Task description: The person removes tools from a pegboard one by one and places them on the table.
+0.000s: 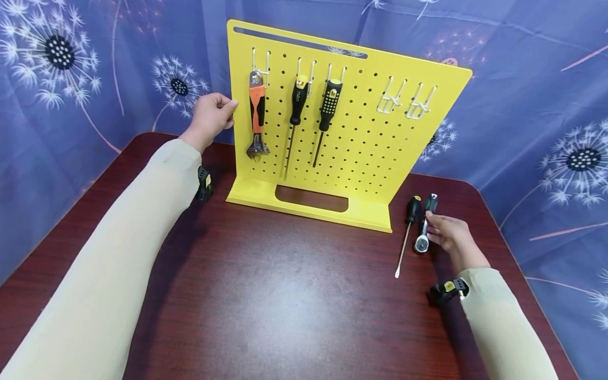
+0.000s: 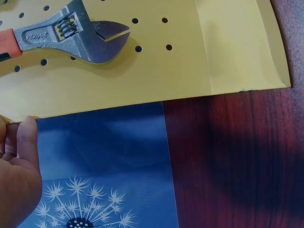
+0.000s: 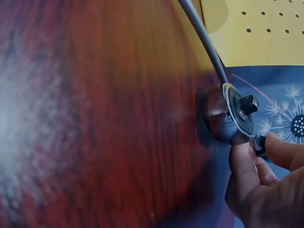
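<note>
My left hand (image 1: 210,117) pinches the left edge of a yellow pegboard (image 1: 347,158) between thumb and fingers; the left wrist view shows the thumb on that edge. Near it hangs an adjustable wrench (image 1: 258,111) with an orange and black handle, jaws down. At the table's right side my right hand (image 1: 450,236) grips a ratchet wrench (image 1: 421,244) by its dark handle, which the fingers partly hide. Its round head and square drive (image 3: 248,103) face the right wrist camera. A black-handled screwdriver (image 1: 405,240) lies just left of the ratchet wrench.
Two screwdrivers, one plain-handled (image 1: 298,103) and one with a dotted handle (image 1: 330,103), hang mid-board. Two white hooks (image 1: 391,97) at the upper right carry nothing. The board stands on a dark red wooden table (image 1: 285,295) before a blue dandelion-print curtain (image 1: 537,79).
</note>
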